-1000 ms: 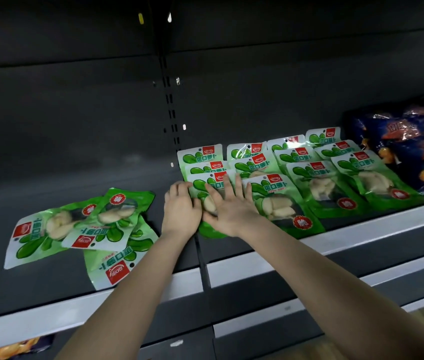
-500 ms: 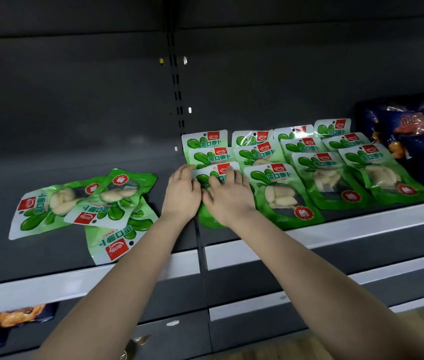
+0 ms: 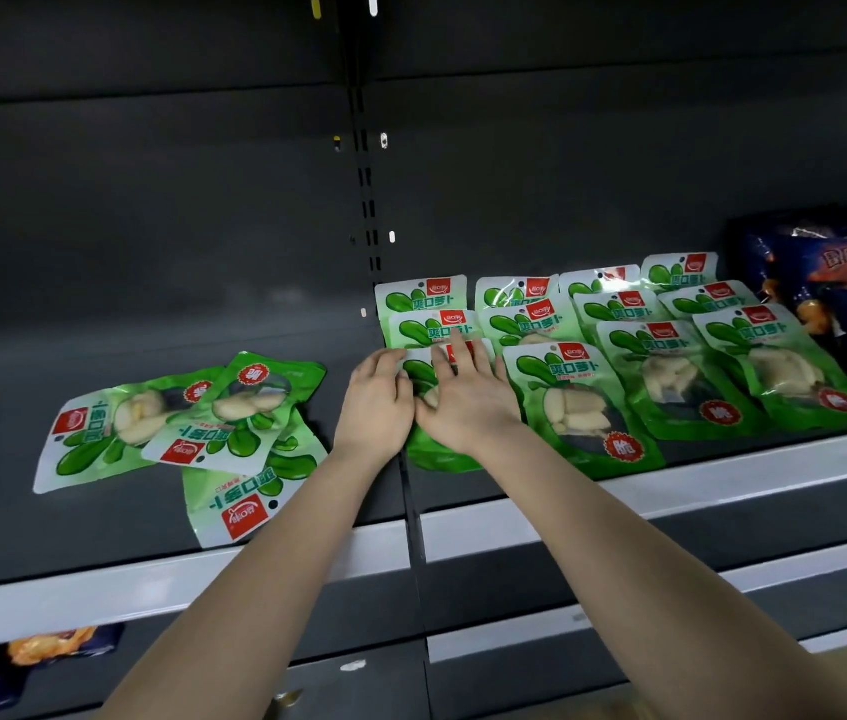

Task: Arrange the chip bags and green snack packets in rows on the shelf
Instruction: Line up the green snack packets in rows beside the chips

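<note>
Your left hand (image 3: 374, 402) and right hand (image 3: 468, 407) drew together since earlier frame, both on front green snack packet (image 3: 437, 452) of leftmost row, at shelf (image 3: 722, 472) front. Right hand flat, fingers straight, pressing; left hand at packet's edge, grip unclear. Square it level with neighbouring packet (image 3: 577, 402).

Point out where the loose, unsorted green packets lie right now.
Head view, left half: the loose green packets lie overlapping on the shelf, just left of the left hand.
</note>
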A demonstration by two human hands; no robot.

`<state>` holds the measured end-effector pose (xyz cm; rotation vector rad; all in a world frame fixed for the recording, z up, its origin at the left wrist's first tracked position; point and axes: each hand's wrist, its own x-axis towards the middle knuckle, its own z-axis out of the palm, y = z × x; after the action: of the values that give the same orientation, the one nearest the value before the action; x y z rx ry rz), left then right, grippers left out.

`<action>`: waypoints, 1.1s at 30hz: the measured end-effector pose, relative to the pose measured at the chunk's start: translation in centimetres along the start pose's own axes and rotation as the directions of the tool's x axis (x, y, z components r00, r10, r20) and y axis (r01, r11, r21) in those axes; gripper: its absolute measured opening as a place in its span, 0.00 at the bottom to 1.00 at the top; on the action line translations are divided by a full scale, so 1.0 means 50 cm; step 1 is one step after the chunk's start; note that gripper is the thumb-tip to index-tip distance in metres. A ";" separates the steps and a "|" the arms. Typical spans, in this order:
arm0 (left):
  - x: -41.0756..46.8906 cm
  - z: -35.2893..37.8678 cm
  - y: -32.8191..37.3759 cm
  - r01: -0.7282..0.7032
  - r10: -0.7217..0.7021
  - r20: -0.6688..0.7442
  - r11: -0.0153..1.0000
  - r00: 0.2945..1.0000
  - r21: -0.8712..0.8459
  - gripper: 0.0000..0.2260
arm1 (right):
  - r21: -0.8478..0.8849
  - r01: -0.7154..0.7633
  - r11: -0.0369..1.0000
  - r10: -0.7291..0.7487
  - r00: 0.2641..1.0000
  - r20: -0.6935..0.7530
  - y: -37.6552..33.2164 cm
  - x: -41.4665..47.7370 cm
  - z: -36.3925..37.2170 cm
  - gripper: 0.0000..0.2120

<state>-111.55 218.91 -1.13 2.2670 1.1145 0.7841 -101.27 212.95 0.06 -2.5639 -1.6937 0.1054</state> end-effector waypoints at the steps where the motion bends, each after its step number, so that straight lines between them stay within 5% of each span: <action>1: 0.001 0.000 -0.001 0.007 -0.007 -0.004 1.000 1.000 -0.004 0.17 | -0.007 -0.002 1.000 0.002 1.000 0.027 0.000 0.003 -0.001 0.35; 8: 0.000 0.002 -0.002 -0.002 0.002 -0.003 1.000 1.000 -0.007 0.16 | -0.084 0.025 0.996 -0.028 0.999 -0.041 0.003 0.011 -0.016 0.37; 33: 0.000 -0.002 -0.001 0.002 -0.002 0.006 1.000 1.000 -0.006 0.16 | 0.095 0.063 0.993 -0.040 0.973 -0.229 0.012 -0.024 0.020 0.26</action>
<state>-111.64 218.97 -1.05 2.2614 1.1106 0.7780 -101.29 211.63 -0.97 -2.3545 -1.6247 -0.0976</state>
